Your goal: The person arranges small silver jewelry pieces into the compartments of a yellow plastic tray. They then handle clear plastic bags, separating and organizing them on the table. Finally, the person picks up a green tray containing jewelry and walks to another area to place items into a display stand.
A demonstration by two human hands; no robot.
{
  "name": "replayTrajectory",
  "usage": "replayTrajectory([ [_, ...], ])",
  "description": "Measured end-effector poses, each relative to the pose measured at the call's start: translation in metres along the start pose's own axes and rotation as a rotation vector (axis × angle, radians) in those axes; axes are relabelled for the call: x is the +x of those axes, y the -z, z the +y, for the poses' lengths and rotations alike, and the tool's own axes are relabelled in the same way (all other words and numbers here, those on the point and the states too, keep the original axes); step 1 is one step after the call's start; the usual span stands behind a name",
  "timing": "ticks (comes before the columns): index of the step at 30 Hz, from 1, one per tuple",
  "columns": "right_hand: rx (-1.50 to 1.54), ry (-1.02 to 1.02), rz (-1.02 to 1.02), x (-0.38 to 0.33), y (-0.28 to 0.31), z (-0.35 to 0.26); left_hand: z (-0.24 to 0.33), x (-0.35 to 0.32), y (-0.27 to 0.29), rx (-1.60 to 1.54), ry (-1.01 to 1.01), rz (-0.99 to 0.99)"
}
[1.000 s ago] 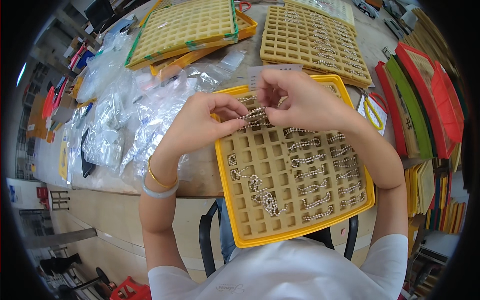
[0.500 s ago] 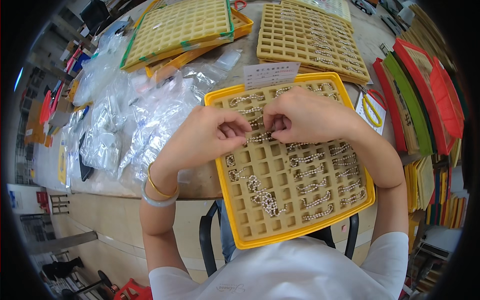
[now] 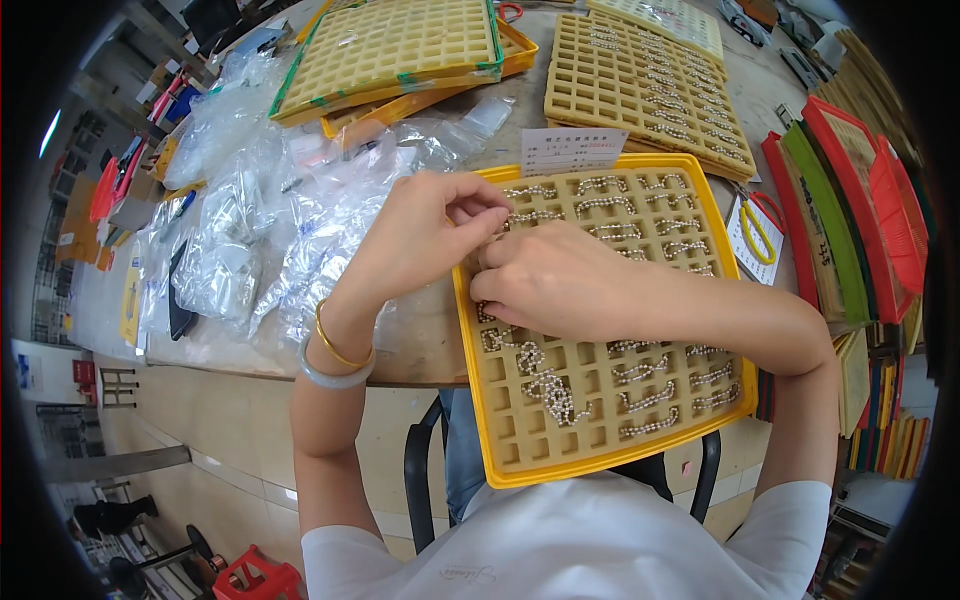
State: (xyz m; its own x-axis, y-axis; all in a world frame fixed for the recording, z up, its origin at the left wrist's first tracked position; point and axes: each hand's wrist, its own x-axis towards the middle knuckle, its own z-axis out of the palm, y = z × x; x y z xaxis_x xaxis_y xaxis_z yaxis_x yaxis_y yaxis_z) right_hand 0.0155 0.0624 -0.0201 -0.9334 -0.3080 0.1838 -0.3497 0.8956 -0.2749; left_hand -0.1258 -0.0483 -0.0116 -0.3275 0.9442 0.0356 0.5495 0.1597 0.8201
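Observation:
A yellow-rimmed tray [image 3: 608, 470] with a beige insert of square pockets lies tilted in front of me. Short silver bead chains [image 3: 645, 370] sit across its pockets in columns. In the lower left of the insert is a loose heap of bead chain [image 3: 553, 397]. My left hand [image 3: 425, 238] is closed at the tray's upper left, thumb and fingers pinched beside the end of one chain. My right hand [image 3: 552, 282] reaches across the insert with fingers curled down over the left columns, right against the left fingertips. What either hand pinches is hidden.
Clear plastic bags [image 3: 225, 240] cover the table's left. Pocketed trays [image 3: 390, 60] are stacked at the back, and another tray with chains [image 3: 650, 90] stands right of them. A paper slip [image 3: 572, 150] rests at the tray's far edge. Yellow-handled scissors [image 3: 757, 235] and upright folders [image 3: 830, 205] are at right.
Both hands have shifted within the tray: the right moved left and down across the pockets, the left slightly up and right. More chains in the upper columns now show. The whole view has shifted slightly.

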Motion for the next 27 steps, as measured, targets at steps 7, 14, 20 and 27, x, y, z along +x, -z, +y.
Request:
replayTrajectory([
  [7, 0.360, -0.193, -0.068, 0.004, 0.024, -0.003, -0.003, 0.003, 0.004, -0.174, 0.024, -0.081],
  [14, 0.812, -0.390, 0.106, -0.018, 0.041, 0.015, -0.004, -0.007, 0.000, -0.452, -0.089, -0.443],
  [20, 0.906, -0.422, 0.211, -0.026, 0.038, 0.021, 0.003, -0.004, -0.002, -0.504, 0.066, -0.493],
  [27, 0.724, -0.517, 0.131, -0.032, 0.047, 0.016, 0.003, -0.002, -0.004, -0.317, 0.059, -0.330],
])
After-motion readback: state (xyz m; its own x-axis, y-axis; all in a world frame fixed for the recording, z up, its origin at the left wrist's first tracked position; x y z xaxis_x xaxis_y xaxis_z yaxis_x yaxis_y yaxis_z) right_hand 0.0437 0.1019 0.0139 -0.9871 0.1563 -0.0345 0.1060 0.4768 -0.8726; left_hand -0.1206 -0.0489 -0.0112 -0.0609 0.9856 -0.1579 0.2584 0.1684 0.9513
